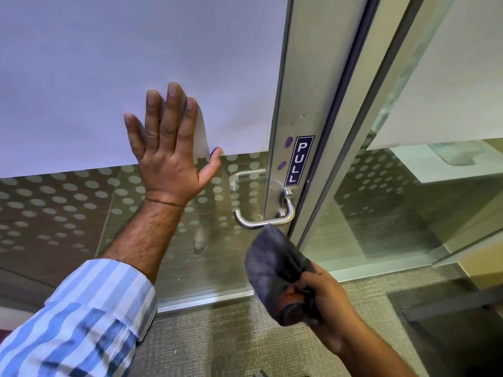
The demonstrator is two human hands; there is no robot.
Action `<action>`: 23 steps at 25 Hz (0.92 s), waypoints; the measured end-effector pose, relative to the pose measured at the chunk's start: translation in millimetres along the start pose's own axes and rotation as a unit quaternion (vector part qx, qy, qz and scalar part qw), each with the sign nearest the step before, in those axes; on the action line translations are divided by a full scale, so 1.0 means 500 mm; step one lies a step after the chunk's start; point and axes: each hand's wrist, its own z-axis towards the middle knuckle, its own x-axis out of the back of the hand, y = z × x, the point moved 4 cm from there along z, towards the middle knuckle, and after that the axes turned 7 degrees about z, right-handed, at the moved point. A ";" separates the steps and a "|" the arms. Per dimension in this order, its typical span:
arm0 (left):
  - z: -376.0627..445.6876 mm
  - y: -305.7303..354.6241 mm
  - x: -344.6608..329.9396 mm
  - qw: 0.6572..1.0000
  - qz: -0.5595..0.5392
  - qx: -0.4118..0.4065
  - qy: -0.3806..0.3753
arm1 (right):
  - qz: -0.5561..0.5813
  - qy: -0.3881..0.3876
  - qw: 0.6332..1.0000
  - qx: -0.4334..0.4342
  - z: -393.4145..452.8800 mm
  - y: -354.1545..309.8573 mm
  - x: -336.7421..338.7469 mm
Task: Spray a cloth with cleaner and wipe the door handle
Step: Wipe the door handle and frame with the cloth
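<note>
Fingers (168, 115) of the left hand (168, 159) lie spread flat against the glass door (136, 50). Right hand (324, 303) is clenched around a grey cloth (272, 265), its upper corner just below the metal door handle (261, 221), beside the PULL sticker (299, 161).

A frosted white glass door panel (136, 50) with a dotted lower band is framed in brushed aluminium (296, 91); grey-beige woven carpet (231, 344) is seen below.

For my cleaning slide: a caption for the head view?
Left hand flat on the glass door; right hand brings cloth to handle.
</note>
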 end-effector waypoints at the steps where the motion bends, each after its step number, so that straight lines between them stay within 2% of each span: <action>1: 0.001 0.000 0.000 1.000 0.002 0.001 0.001 | 0.066 0.015 0.998 -0.018 0.000 0.004 0.021; 5: 0.000 0.000 0.003 1.000 0.008 0.007 0.012 | 0.257 0.052 0.961 -0.084 -0.004 0.026 0.085; 9: -0.004 0.001 0.004 1.000 0.028 0.005 0.006 | 0.317 0.020 0.937 -0.143 -0.018 0.028 0.125; 14: -0.052 0.006 0.009 0.998 0.042 0.012 -0.046 | 0.210 -0.003 0.965 -0.157 -0.004 0.020 0.172; 17: -0.053 0.001 0.010 0.997 0.048 0.002 -0.053 | 0.189 0.005 0.974 -0.125 0.014 0.011 0.204; 23: -0.057 0.001 0.000 0.997 0.057 0.001 -0.051 | 0.169 -0.049 0.979 -0.101 0.024 -0.002 0.226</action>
